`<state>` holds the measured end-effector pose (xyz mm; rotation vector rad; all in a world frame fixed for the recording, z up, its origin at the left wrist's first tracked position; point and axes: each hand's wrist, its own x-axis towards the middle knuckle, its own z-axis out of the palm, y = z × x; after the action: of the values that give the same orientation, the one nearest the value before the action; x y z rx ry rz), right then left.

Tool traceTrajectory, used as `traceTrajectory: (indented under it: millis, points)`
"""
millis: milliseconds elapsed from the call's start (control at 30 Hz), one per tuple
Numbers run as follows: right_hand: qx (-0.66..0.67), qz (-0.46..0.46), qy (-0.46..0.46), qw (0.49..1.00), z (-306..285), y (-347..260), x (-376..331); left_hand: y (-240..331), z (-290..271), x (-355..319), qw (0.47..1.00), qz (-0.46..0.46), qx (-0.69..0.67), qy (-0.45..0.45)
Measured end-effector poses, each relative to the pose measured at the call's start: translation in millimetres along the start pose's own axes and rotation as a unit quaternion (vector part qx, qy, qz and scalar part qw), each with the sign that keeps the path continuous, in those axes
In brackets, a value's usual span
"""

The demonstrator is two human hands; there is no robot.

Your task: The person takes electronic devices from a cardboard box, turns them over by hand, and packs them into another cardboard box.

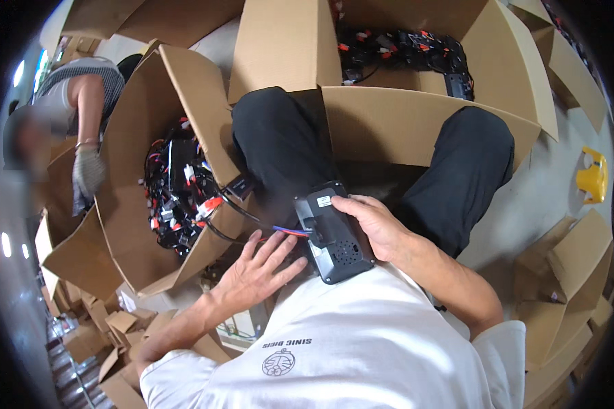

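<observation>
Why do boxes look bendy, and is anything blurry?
Head view: fisheye lens bends cardboard boxes near the rim; same head view: co-worker's head is blurred; white lights glare at left; the black device in the right hand looks fairly sharp.

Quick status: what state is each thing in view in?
Black electronic unit, held, perforated face showing
Right hand, gripping the unit
Left hand, open, fingers spread
Red and blue wires, attached to unit
Left carton, open, holding wired parts
Far carton, open, partly filled
</observation>
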<state>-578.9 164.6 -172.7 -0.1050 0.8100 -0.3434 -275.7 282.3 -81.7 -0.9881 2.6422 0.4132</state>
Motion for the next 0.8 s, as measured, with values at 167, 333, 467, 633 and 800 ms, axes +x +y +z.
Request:
traceTrajectory:
  millis: [167,333,467,633,800]
  points:
    - [0.014,-0.026,0.009,1.000,-3,8,1,13,47,-23,0.995,-0.036,-0.088,0.034]
    - [-0.117,-0.153,0.000,0.981,3,-1,-8,27,93,-26,0.983,-0.098,-0.017,0.152]
    - [-0.065,-0.234,-0.005,0.970,15,-19,-21,17,52,5,0.959,-0.129,-0.004,0.252]
    - [0.056,-0.356,0.072,0.930,46,-37,-29,54,-31,38,0.947,-0.082,0.061,0.305]
    - [-0.246,-0.338,0.137,0.898,27,9,-31,50,-47,68,0.955,-0.095,0.148,0.239]
